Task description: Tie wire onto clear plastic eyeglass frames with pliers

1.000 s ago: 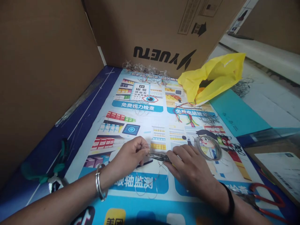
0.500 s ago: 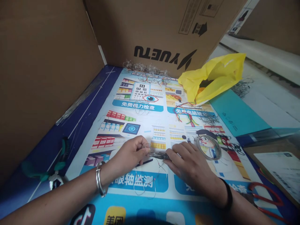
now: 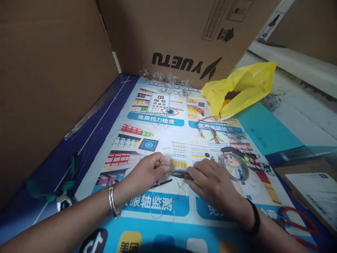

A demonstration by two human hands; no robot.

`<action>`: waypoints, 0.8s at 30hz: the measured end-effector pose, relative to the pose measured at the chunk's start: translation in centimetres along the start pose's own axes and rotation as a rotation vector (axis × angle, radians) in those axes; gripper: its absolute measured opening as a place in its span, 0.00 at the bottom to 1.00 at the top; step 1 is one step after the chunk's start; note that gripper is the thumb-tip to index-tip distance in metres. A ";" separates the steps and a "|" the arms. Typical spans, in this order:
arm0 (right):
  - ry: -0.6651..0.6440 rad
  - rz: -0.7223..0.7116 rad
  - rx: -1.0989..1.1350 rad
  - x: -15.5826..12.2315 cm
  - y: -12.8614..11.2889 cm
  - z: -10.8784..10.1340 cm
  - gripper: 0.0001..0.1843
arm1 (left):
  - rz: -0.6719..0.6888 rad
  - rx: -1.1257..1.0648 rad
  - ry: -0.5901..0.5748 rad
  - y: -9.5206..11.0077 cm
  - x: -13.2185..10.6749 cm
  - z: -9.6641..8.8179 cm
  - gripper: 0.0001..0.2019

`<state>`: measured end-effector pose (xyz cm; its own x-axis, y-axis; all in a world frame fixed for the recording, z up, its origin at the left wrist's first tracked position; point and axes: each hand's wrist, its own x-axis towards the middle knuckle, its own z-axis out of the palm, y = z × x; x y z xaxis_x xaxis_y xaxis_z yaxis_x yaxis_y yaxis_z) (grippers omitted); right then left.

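Your right hand (image 3: 214,184) grips pliers (image 3: 179,174), tips at your left hand (image 3: 151,171). Left pinches fine wire (image 3: 165,163). Tape roll (image 3: 246,173) just beside your right hand, on poster (image 3: 163,135).

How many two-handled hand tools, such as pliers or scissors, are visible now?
3: slim pliers in the right hand, green-handled pliers lying at the left, and red-handled scissors at the lower right, partly covered. More may be hidden.
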<state>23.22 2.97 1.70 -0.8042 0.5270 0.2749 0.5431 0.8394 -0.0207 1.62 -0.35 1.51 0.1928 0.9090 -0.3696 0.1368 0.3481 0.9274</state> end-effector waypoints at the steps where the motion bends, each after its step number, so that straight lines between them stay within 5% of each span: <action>1: -0.006 -0.002 -0.002 0.0 0.0 0.0 0.10 | 0.003 -0.006 -0.003 0.0 0.0 0.0 0.05; 24: -0.083 0.032 0.050 0.0 -0.1 0.1 0.10 | -0.006 -0.003 -0.033 -0.4 0.0 0.0 0.06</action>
<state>23.13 2.85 1.65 -0.8053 0.5607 0.1928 0.5574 0.8267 -0.0764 1.54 -0.49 1.16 0.2242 0.8988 -0.3768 0.1354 0.3541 0.9253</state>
